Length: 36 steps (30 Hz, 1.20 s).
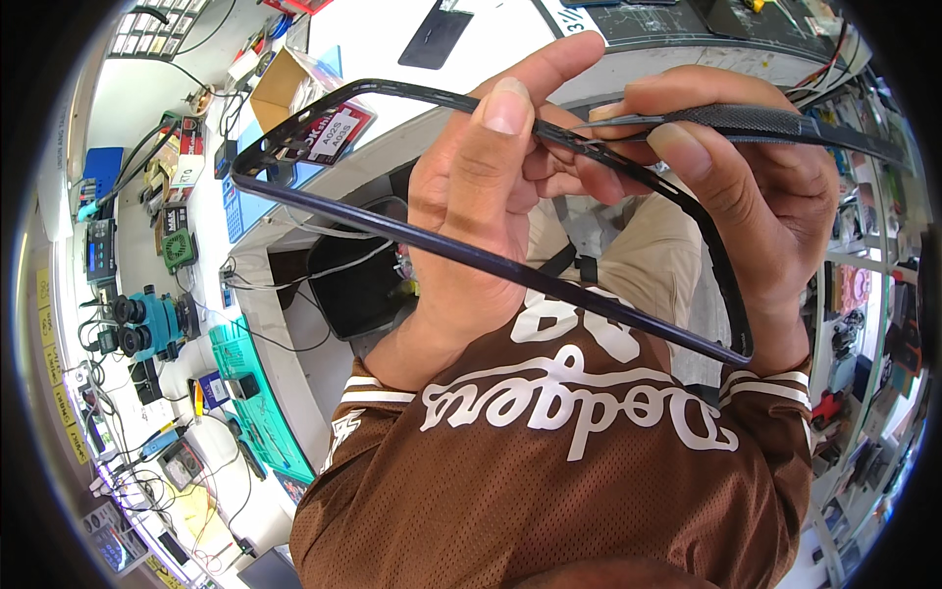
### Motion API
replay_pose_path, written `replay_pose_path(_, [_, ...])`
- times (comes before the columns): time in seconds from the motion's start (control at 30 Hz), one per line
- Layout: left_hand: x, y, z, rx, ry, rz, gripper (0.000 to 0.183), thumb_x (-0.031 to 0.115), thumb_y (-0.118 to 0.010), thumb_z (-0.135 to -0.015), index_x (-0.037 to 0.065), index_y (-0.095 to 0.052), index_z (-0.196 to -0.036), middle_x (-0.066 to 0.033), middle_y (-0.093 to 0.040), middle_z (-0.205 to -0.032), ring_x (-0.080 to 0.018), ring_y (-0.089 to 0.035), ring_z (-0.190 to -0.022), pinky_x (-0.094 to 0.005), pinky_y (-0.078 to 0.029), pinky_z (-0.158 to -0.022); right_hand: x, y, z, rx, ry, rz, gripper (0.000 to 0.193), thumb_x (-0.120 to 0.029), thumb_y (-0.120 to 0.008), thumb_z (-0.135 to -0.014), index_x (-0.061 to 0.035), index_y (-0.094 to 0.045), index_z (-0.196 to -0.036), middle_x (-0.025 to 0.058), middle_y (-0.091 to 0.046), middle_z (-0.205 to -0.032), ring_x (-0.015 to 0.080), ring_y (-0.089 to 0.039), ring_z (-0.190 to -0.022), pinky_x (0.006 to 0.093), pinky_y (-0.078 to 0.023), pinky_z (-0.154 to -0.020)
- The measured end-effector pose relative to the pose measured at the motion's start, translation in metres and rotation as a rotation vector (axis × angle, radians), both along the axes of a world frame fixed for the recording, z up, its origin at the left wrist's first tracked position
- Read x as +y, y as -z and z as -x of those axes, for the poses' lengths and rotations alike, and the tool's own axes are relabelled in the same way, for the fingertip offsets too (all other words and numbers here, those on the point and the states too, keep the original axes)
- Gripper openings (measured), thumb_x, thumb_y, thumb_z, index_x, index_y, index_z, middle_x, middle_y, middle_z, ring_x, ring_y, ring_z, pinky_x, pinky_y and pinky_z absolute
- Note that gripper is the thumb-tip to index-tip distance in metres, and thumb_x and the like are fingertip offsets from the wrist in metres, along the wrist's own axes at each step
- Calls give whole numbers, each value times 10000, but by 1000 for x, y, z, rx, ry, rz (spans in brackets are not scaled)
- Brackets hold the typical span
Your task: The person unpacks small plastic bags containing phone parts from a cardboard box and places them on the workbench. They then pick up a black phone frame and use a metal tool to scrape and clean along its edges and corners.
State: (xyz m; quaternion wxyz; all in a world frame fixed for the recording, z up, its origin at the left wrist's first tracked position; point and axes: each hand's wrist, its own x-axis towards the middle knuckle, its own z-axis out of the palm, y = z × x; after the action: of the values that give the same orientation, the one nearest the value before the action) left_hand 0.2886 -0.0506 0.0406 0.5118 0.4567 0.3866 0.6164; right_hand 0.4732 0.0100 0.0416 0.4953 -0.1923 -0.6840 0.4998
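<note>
In front of my chest, my left hand holds a thin dark phone frame, an empty rectangular rim with rounded corners. Its thumb presses the upper long edge while the index finger stretches out behind it. My right hand pinches a pair of grey tweezers with a textured grip between thumb and fingers. The tweezer tips lie at that same upper edge, close to the left thumb; whether they grip anything there is too small to tell. Several fingers of both hands are partly hidden behind the frame.
On the white bench ahead lie a dark flat phone panel and a black cutting mat. A cardboard box stands left of them. Along the left are a blue microscope, a green mat and loose cables. Below sits a black bin; shelves line the right.
</note>
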Motion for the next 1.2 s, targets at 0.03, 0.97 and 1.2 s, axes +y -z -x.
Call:
replay_pose_path(0.03, [1,1,0,-21,7,-3,642,395,-388,-1074,-118,-473,-1451,-130,-730,-1066,-138,-682,-801,-369,-637,-803,1,-1,0,-18,0,-41,207,-51,-630,-1006,88,-686,-1148,191,-725,-1139,234,-749,-967,324,-627,-867])
replay_pose_path(0.97, [-1,-1,2,-45,-4,-38,574,325,-365,-1101,-138,-493,-1416,-189,-696,-1227,-177,-727,-932,-297,-602,-822,-3,0,1,18,-17,-95,214,-14,-661,-974,74,-690,-1166,205,-722,-1171,255,-751,-981,344,-637,-877])
replay_pose_path(1.2, [-1,-2,2,-35,-30,-25,577,342,-381,-1104,-128,-501,-1417,-184,-704,-1155,-182,-716,-897,-306,-601,-803,1,-1,8,96,-91,-97,211,-11,-655,-976,82,-689,-1162,207,-726,-1154,248,-752,-974,341,-637,-883])
